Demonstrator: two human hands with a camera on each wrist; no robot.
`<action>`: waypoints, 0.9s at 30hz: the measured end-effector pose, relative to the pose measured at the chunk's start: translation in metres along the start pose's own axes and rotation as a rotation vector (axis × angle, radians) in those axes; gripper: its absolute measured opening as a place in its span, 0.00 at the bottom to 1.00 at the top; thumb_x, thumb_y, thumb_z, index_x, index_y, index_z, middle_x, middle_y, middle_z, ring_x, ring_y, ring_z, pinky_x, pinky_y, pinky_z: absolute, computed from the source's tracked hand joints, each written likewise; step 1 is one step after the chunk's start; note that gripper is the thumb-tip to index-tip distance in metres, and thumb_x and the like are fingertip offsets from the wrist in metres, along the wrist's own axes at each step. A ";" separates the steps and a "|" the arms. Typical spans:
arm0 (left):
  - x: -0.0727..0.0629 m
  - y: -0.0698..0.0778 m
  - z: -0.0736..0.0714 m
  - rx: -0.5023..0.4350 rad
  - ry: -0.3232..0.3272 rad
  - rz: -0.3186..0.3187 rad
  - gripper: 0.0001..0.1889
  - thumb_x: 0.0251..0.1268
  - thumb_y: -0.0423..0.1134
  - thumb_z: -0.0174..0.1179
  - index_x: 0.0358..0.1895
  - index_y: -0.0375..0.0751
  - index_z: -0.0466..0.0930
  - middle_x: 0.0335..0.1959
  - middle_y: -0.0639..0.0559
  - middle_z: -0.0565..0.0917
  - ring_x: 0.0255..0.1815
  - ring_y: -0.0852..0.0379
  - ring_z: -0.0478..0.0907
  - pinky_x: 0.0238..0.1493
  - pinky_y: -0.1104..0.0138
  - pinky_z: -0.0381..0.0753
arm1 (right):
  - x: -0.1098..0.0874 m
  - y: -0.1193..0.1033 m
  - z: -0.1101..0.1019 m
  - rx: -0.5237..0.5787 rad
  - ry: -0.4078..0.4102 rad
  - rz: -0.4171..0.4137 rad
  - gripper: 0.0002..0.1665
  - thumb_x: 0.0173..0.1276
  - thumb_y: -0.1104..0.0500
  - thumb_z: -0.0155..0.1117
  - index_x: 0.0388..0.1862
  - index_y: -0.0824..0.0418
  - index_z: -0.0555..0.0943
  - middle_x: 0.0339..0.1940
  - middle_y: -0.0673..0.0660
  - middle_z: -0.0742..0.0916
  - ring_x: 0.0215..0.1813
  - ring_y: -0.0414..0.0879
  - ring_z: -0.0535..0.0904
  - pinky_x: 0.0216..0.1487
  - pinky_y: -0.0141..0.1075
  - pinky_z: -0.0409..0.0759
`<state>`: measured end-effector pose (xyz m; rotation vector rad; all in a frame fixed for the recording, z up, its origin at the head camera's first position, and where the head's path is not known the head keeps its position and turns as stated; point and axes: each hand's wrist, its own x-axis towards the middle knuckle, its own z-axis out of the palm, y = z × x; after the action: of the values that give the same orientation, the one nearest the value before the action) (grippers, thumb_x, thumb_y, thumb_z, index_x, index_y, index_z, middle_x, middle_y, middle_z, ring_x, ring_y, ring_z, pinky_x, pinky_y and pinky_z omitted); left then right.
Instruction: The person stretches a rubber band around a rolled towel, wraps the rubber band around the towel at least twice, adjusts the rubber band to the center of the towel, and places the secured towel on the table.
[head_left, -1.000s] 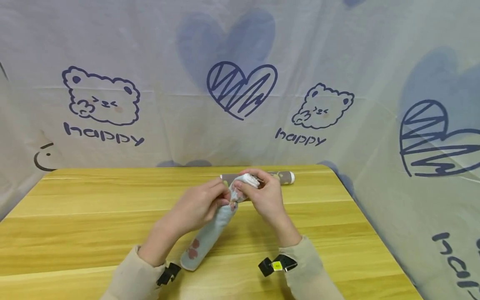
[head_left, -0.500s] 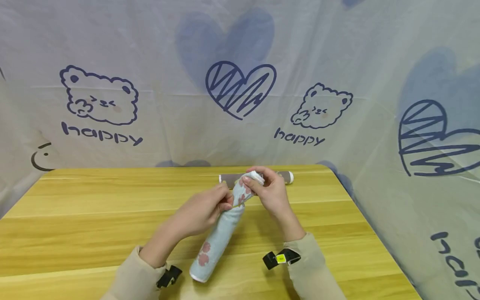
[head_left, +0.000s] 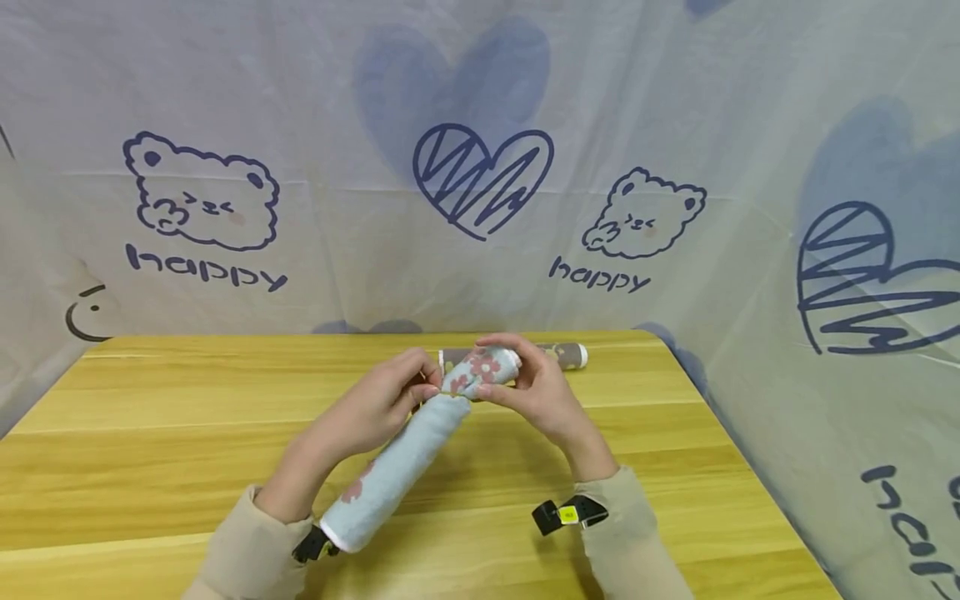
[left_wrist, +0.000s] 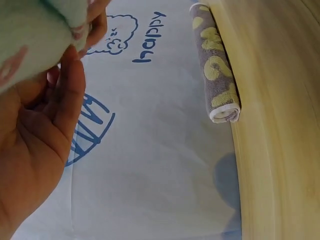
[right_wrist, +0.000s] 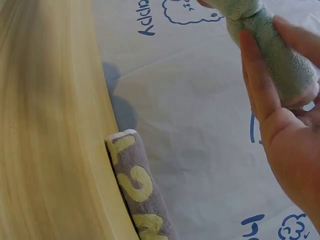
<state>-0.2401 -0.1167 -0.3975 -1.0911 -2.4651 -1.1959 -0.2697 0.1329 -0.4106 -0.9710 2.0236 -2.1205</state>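
A rolled light blue towel (head_left: pixel 405 467) with pink flowers is held slantwise over the table, cinched to a narrow waist near its upper end. Across that waist runs a thin yellowish band (head_left: pixel 454 394). My left hand (head_left: pixel 360 412) pinches the band at the left side of the waist. My right hand (head_left: pixel 546 396) grips the short upper part of the roll, thumb along its near side and fingers behind. In the right wrist view the pinched-in towel (right_wrist: pixel 280 57) lies between thumb and fingers. The left wrist view shows the towel (left_wrist: pixel 30 40) covering part of the left hand.
At the table's far edge lies a second rolled towel (head_left: pixel 572 356), brown-grey with yellow patterns and white ends, partly behind the right hand. A white curtain (head_left: pixel 352 250) with blue bears and hearts hangs behind the wooden table (head_left: pixel 187 450).
The towel's lower end first shifted right and toward me, then swung well left over the left wrist. The roll has turned, showing other pink flowers on its upper part. Both hands stay on it.
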 end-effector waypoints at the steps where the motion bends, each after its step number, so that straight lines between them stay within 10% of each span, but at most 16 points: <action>1: 0.000 0.000 0.000 -0.011 -0.011 -0.007 0.07 0.75 0.26 0.59 0.40 0.42 0.77 0.37 0.54 0.78 0.39 0.58 0.75 0.39 0.66 0.80 | 0.000 0.000 -0.001 -0.006 0.009 0.001 0.29 0.66 0.76 0.70 0.65 0.72 0.75 0.61 0.65 0.79 0.51 0.48 0.83 0.49 0.41 0.88; 7: 0.000 0.007 -0.004 0.025 -0.061 -0.028 0.06 0.72 0.30 0.65 0.39 0.46 0.81 0.39 0.59 0.82 0.43 0.60 0.81 0.47 0.65 0.85 | 0.000 -0.003 -0.003 -0.102 0.120 0.047 0.22 0.66 0.73 0.72 0.58 0.68 0.80 0.52 0.62 0.83 0.47 0.51 0.82 0.43 0.42 0.89; 17: 0.004 0.011 0.010 0.234 0.115 0.172 0.05 0.64 0.33 0.74 0.39 0.45 0.89 0.36 0.58 0.85 0.36 0.63 0.82 0.38 0.68 0.83 | 0.000 -0.007 0.003 -0.041 0.200 0.097 0.22 0.63 0.69 0.77 0.55 0.64 0.81 0.51 0.65 0.81 0.45 0.54 0.81 0.38 0.43 0.89; 27: 0.005 0.007 0.018 0.288 0.231 0.238 0.06 0.54 0.34 0.79 0.34 0.47 0.93 0.35 0.59 0.88 0.34 0.62 0.84 0.34 0.68 0.83 | -0.001 -0.010 0.009 -0.021 0.214 0.088 0.18 0.61 0.72 0.76 0.46 0.66 0.79 0.48 0.64 0.82 0.40 0.52 0.80 0.28 0.36 0.85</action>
<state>-0.2360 -0.0979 -0.4024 -1.0615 -2.1758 -0.8169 -0.2614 0.1269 -0.4027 -0.6674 2.1422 -2.2456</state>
